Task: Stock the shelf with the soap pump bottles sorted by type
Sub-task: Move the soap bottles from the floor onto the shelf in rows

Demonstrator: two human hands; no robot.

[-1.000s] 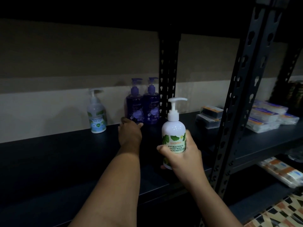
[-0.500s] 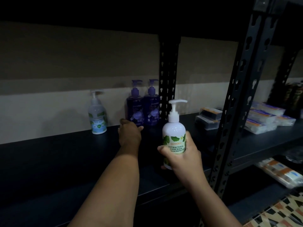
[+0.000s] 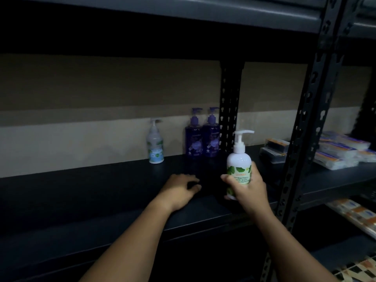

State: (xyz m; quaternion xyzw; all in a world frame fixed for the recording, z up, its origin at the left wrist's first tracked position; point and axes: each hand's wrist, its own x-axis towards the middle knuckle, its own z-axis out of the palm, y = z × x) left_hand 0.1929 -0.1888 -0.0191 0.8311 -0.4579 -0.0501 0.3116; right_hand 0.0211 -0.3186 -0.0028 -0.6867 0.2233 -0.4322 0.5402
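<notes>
My right hand [image 3: 247, 190] grips a white pump bottle [image 3: 239, 159] with green leaves on its label, held upright just above the front of the dark shelf [image 3: 101, 190]. My left hand [image 3: 179, 188] rests on the shelf, fingers loosely curled, holding nothing. Two purple pump bottles [image 3: 202, 137] stand side by side at the back against the wall. A clear pump bottle [image 3: 155, 142] with a blue and green label stands alone to their left.
A black perforated post [image 3: 230, 110] rises behind the purple bottles; another upright [image 3: 305, 129] stands at the right front. Wrapped packs [image 3: 337, 149] lie on the neighbouring shelf to the right, with more packs [image 3: 356, 214] on the shelf below. An upper shelf [image 3: 183, 13] hangs overhead.
My left hand has drawn back from the purple bottles toward the shelf's front. The view has tilted up. The right hand still holds the white bottle in about the same place.
</notes>
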